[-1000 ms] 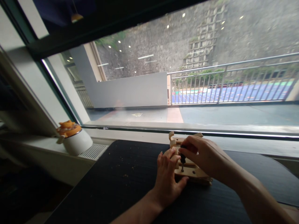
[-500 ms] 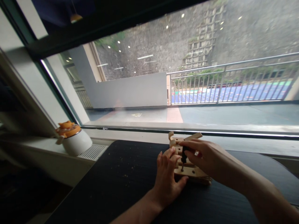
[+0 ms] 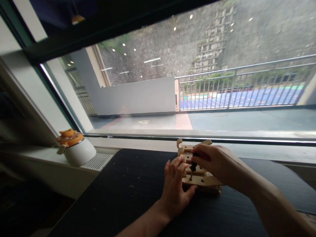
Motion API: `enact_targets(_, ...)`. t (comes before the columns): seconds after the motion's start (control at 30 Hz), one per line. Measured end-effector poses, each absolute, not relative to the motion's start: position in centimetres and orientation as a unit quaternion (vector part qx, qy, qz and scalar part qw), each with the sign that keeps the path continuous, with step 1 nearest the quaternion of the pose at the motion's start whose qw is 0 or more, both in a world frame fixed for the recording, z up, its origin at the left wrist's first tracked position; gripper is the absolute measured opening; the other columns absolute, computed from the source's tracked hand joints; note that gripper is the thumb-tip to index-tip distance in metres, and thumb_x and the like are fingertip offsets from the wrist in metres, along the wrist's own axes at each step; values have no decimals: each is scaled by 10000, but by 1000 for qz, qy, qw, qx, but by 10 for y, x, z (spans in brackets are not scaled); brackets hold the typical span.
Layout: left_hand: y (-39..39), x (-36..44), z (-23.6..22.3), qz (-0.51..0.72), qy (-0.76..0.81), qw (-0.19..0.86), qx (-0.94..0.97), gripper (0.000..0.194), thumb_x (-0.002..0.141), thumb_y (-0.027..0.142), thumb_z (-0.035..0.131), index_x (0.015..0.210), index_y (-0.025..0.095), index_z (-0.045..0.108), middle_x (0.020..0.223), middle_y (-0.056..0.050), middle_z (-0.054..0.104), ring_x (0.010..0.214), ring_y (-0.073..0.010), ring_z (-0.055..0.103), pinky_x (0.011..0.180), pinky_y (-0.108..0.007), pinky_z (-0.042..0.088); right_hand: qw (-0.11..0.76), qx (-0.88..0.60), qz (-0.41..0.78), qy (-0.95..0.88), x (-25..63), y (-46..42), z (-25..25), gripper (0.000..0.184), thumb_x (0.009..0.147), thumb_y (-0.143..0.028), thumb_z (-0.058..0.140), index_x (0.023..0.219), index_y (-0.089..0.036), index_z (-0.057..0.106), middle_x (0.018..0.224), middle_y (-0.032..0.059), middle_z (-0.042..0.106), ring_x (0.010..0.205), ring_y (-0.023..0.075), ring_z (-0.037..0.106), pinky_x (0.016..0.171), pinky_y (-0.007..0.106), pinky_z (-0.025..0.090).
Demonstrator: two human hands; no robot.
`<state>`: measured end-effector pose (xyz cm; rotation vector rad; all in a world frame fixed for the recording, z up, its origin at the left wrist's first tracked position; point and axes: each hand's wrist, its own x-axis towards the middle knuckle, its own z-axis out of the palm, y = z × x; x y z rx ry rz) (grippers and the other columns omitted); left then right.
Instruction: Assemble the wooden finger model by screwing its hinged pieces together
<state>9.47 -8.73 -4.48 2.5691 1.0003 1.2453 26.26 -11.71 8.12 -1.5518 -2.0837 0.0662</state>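
On the dark table lies a wooden slatted piece (image 3: pixel 207 180) with round holes and curved parts on its left side. My right hand (image 3: pixel 215 162) pinches the black handle of a small screwdriver (image 3: pixel 193 166). The tool stands nearly upright, its metal tip at a hole in the front slat. My left hand (image 3: pixel 175 181) is closed around the left edge of the wooden piece, fingers over the top and thumb along the front. Its grip hides part of that edge.
The black tabletop (image 3: pixel 108 197) carries small light crumbs (image 3: pixel 132 186) left of my hands. A white pot with an orange animal-shaped lid (image 3: pixel 77 149) sits on the windowsill beside a vent grille (image 3: pixel 97 160). Beyond the table is a large window.
My right hand's fingers shift and turn around the screwdriver handle, while the tip stays at the same hole. My left hand keeps its hold. The whole view drifts slightly.
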Motion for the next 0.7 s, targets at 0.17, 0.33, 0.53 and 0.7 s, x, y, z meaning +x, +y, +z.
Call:
enact_targets(0.17,-87,95,-47,413,328,54,848,627,721,186,671,1266,233,363,1416,-132,385,1339,-299,333,1100,-587,227,274,-597,10,-754,259,-112,74,164,847,-369,537,834,-235,631,614,-26,623,547,144,542,508,250,324)
enact_targets(0.33,-86,95,-50,412,326,51,850,657,744,213,663,1300,234,316,1415,-137,379,1341,-293,322,1106,-585,214,292,-537,68,-789,252,-115,77,167,879,-317,505,926,-261,655,825,4,694,719,166,611,624,256,402)
enact_targets(0.53,-84,95,-51,406,330,56,851,679,746,227,660,1318,225,295,1415,-144,377,1346,-293,312,1111,-581,199,300,-501,109,-804,249,-116,82,190,891,-245,487,977,-264,656,936,-7,702,826,158,626,696,246,410)
enact_targets(0.7,-85,94,-50,413,321,61,850,640,733,208,665,1276,239,327,1422,-136,374,1346,-291,318,1106,-582,207,289,-561,72,-773,256,-109,76,166,892,-333,493,910,-253,638,750,-21,688,658,151,605,594,260,368)
